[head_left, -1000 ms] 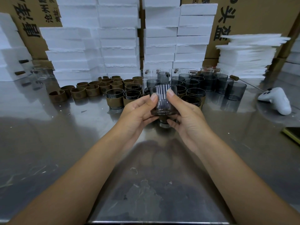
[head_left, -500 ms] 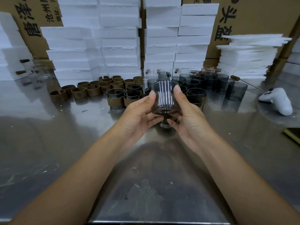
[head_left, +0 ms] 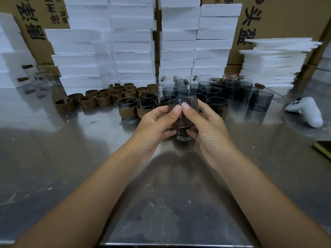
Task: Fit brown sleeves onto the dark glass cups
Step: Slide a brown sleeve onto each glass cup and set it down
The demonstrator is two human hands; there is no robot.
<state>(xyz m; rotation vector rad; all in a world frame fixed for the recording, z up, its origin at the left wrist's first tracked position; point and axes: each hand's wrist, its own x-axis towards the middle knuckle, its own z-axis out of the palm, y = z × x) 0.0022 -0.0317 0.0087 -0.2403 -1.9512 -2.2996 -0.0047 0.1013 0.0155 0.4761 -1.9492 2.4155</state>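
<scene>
You are gripping one tilted dark glass cup [head_left: 190, 103] in left hand [head_left: 155, 122] and right hand [head_left: 207, 125]; over steel table [head_left: 71, 158] centre.

One dark glass cup [head_left: 182, 106]: smoky, tilted, held centrally. Brown sleeves [head_left: 103, 99]: stood empty at 10 o'clock. Bare cups [head_left: 232, 92]: stood at 1 o'clock.

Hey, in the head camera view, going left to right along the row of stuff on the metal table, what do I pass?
From the left: empty brown sleeves → leftmost sleeved cup → held dark glass cup → rightmost bare dark cup → white controller.
</scene>
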